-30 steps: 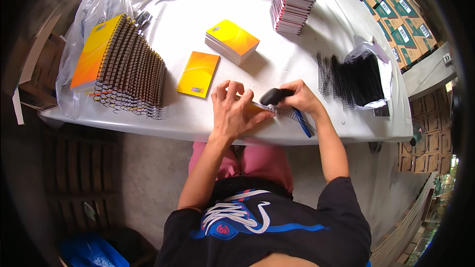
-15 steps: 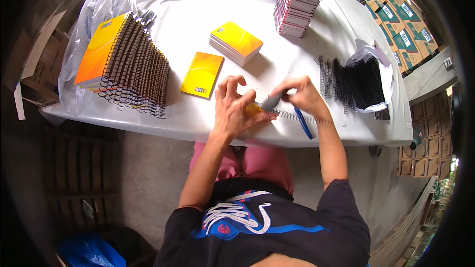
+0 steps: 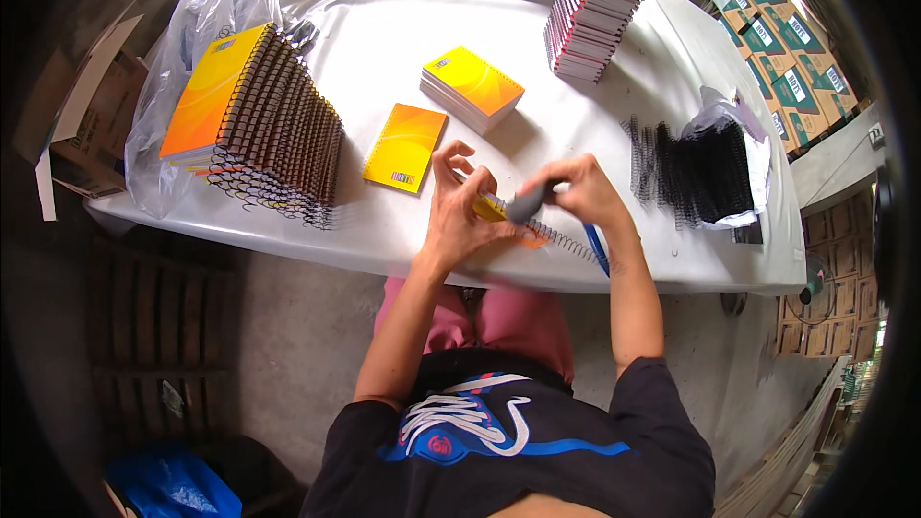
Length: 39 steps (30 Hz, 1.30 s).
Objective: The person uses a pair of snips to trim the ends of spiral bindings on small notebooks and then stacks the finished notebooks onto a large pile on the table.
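Observation:
My left hand [image 3: 459, 209] is closed around a small notebook with a yellow and orange cover [image 3: 490, 208], just over the table's near edge. A thin dark spiral coil [image 3: 568, 241] runs from the notebook's edge toward my right wrist. My right hand [image 3: 587, 194] grips a dark grey rounded object [image 3: 530, 200] against that edge where the coil meets it; its exact kind is unclear. Under my right wrist lies a slim blue object [image 3: 597, 247], partly covered. A yellow notebook [image 3: 405, 149] lies flat beyond my left hand, with a short stack of notebooks [image 3: 470, 86] behind it.
To the left stands a large stack of coil-bound notebooks [image 3: 273, 125] beside a clear plastic bag [image 3: 173, 77]. Loose black coils [image 3: 705, 168] lie in a heap at the right. Taller red-edged stacks [image 3: 600, 10] stand at the back of the white-covered table [image 3: 365, 38].
The whole view has shifted slightly. My right hand and the grey object have moved a little along the notebook's edge; the blue object is now more covered by my wrist.

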### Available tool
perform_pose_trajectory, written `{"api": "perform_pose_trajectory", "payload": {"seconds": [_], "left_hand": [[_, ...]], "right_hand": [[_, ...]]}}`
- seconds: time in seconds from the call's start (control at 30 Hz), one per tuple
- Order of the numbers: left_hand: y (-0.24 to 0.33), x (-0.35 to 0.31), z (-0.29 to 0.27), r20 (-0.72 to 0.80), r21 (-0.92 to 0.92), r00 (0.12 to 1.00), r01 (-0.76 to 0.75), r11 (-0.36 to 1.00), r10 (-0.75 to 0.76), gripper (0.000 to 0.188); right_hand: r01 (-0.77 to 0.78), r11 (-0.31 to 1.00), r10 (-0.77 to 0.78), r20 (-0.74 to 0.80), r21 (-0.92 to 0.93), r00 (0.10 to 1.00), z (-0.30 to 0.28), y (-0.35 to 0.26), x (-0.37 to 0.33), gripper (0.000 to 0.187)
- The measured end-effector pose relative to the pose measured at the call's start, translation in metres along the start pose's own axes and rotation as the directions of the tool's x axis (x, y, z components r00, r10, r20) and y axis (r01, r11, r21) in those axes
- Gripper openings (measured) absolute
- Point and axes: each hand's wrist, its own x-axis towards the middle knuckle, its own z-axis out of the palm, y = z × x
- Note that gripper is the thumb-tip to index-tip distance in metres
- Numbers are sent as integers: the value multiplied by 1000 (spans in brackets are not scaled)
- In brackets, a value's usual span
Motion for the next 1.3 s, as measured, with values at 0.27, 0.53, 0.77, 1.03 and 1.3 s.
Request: {"api": "perform_pose_trajectory", "payload": {"seconds": [0.27, 0.53, 0.77, 1.03, 1.3], "left_hand": [[-11, 2, 4, -99, -117, 992, 63, 991, -75, 90], [-21, 2, 9, -20, -257, 984, 166, 952, -177, 91], [-8, 4, -1, 50, -275, 962, 273, 922, -270, 95], [-12, 2, 3, 35, -253, 974, 227, 940, -226, 93], [-21, -4, 8, 18, -693, 953, 230, 683, -303, 31]], "right_hand": [[33, 999, -34, -82, -17, 996, 16, -3, 7, 29], [-99, 985, 92, -59, -143, 994, 12, -10, 20, 27], [86, 995, -86, 5, -49, 996, 16, -19, 29, 22], [55, 991, -62, -54, -126, 997, 22, -21, 32, 26], [-118, 884, -77, -389, -453, 918, -19, 17, -23, 51]]}}
